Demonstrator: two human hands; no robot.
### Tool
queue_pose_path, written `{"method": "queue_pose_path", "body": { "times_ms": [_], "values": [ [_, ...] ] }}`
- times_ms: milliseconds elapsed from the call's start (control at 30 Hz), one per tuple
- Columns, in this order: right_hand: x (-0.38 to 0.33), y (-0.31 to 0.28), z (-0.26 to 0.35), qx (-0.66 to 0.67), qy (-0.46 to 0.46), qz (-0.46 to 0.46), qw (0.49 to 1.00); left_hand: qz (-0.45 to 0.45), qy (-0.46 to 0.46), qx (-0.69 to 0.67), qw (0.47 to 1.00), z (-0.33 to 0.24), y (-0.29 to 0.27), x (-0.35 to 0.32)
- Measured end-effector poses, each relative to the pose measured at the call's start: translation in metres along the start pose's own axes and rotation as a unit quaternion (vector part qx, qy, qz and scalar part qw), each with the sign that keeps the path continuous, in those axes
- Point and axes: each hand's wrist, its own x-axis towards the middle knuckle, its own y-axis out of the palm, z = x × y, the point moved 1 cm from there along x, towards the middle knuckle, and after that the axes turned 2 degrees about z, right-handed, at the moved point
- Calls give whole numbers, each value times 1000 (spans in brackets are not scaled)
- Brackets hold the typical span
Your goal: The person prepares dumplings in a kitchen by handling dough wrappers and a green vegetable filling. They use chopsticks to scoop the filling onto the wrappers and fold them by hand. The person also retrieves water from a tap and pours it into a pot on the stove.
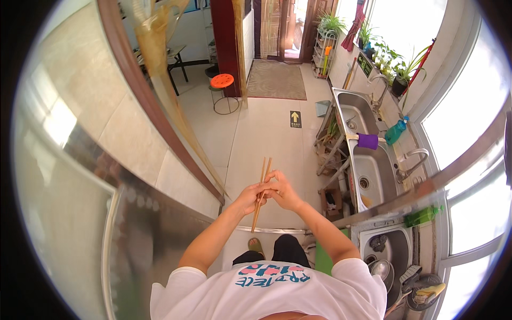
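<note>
A pair of long wooden chopsticks [256,216] is held in front of my body, roughly upright in view, their far tips slightly apart. My left hand [248,199] is closed around their middle. From the other side my right hand [284,192] meets it, its fingers bent against the sticks and the left fingers. Where the two hands overlap, some fingertips are hidden.
To the right stands a steel double sink [377,170] with a purple cloth [368,141] over its divider. Another sink [392,242] holding pans is nearer. A doorway threshold [274,231] crosses by my feet. An orange stool [222,81] stands ahead left.
</note>
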Motion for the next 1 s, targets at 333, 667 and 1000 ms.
{"method": "queue_pose_path", "body": {
  "times_ms": [333,667,1000],
  "values": [
    [140,-29,-156,54,-12,15,998,-77,10,-48,996,-121,-72,159],
    [342,-116,-311,102,-20,-76,992,-170,50,18,984,-285,-90,327],
    [504,-78,-436,267,200,42,942,-376,145,-16,915,-389,-166,396]
  ]
}}
